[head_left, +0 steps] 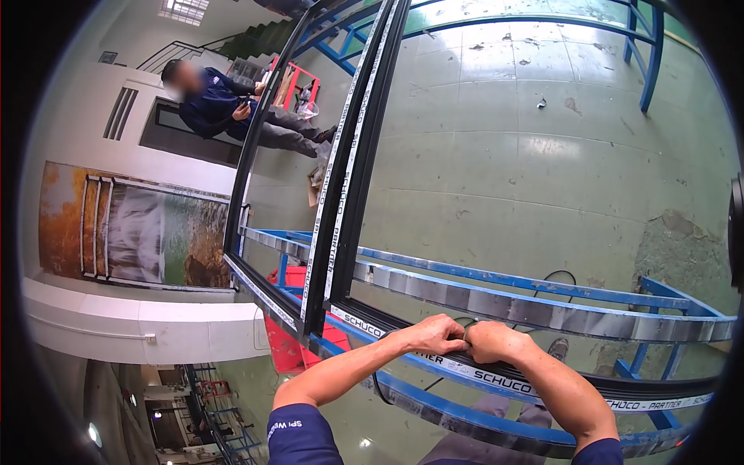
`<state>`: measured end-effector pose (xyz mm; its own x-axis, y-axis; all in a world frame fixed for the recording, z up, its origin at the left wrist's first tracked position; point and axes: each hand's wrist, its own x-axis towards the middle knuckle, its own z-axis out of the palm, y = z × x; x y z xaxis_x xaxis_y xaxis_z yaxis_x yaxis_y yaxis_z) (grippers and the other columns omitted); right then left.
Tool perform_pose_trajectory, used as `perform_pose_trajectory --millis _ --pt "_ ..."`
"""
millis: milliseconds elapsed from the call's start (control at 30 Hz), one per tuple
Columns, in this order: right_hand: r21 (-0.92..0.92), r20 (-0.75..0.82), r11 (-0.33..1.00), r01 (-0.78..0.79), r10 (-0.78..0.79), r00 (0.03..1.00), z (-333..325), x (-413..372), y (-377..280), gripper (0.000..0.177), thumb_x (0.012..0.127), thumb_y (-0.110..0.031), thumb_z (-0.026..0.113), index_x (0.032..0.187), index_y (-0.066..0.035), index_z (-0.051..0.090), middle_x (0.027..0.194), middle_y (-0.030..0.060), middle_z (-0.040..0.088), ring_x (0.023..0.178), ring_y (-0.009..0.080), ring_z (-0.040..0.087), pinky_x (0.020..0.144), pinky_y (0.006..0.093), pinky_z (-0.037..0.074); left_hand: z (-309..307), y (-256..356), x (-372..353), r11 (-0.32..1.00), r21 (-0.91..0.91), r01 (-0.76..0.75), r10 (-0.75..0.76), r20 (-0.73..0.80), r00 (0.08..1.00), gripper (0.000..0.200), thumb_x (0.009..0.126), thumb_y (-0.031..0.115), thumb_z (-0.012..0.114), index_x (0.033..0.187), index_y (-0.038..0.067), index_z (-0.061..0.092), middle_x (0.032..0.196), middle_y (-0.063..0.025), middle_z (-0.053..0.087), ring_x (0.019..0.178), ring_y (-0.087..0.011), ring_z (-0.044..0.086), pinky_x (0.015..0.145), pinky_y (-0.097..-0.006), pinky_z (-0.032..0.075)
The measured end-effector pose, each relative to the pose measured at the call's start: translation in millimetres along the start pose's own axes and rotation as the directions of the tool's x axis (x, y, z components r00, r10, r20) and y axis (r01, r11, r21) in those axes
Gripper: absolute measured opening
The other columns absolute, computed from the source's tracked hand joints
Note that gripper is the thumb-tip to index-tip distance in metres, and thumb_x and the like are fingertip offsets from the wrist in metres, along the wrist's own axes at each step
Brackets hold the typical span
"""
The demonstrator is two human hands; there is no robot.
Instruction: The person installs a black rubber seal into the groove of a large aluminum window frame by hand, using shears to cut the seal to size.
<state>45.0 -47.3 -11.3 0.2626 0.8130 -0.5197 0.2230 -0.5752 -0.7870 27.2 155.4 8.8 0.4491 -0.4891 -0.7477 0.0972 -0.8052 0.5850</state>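
A black window frame (370, 155) with white printed protective tape lies across blue supports. Both hands meet on its near rail (496, 378). My left hand (435, 334) is closed, thumb and fingers pinched together at the rail's inner edge. Right beside it, my right hand (490, 342) is curled into a fist against the same edge. Between them the fingertips almost touch, and what they hold is too small and hidden to make out. A thin dark cord loops behind and below the hands.
Blue trestles (527, 291) with padded grey tops bear the frame. A person (213, 105) in dark clothes stands beyond it at upper left, near a red cart (298, 85). Red bins (288, 341) sit under the frame. A shoe shows on the green floor (496, 178) below.
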Motion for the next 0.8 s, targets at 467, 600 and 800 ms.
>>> perform_pose_trajectory --millis 467,600,800 --pt "-0.01 -0.038 1.0 0.002 -0.003 0.999 3.9 0.5 2.3 0.024 0.089 -0.021 0.063 0.097 -0.002 0.075 0.097 0.023 0.074 0.096 0.0408 0.071 0.086 0.0501 0.055 0.4 -0.1 -2.5 0.998 -0.002 -0.067 0.067 -0.03 0.997 0.028 0.093 0.028 0.069 0.102 0.002 0.073 0.075 -0.0198 0.067 0.063 -0.0315 0.059 0.063 -0.0428 0.046" --pt "-0.047 -0.019 0.999 0.012 -0.013 1.0 -1.8 -0.9 -0.3 0.024 0.089 -0.02 0.063 0.097 -0.002 0.076 0.098 0.0239 0.074 0.097 0.0408 0.071 0.087 0.0495 0.056 -0.4 1.5 -3.8 0.998 -0.031 -0.063 0.062 -0.039 0.997 0.028 0.093 0.028 0.069 0.1 0.001 0.072 0.074 -0.0186 0.068 0.063 -0.0279 0.06 0.062 -0.0423 0.046" --pt "-0.087 -0.111 0.996 -0.033 0.023 0.993 -13.4 -39.5 -1.2 0.045 0.092 -0.042 0.07 0.102 0.002 0.072 0.095 0.0238 0.074 0.095 0.0411 0.071 0.086 0.0482 0.056 -3.4 9.3 -10.2 0.999 -0.028 -0.039 0.037 -0.068 0.997 0.039 0.091 0.036 0.069 0.078 0.0 0.064 0.066 -0.0198 0.062 0.066 -0.036 0.061 0.063 -0.0471 0.045"
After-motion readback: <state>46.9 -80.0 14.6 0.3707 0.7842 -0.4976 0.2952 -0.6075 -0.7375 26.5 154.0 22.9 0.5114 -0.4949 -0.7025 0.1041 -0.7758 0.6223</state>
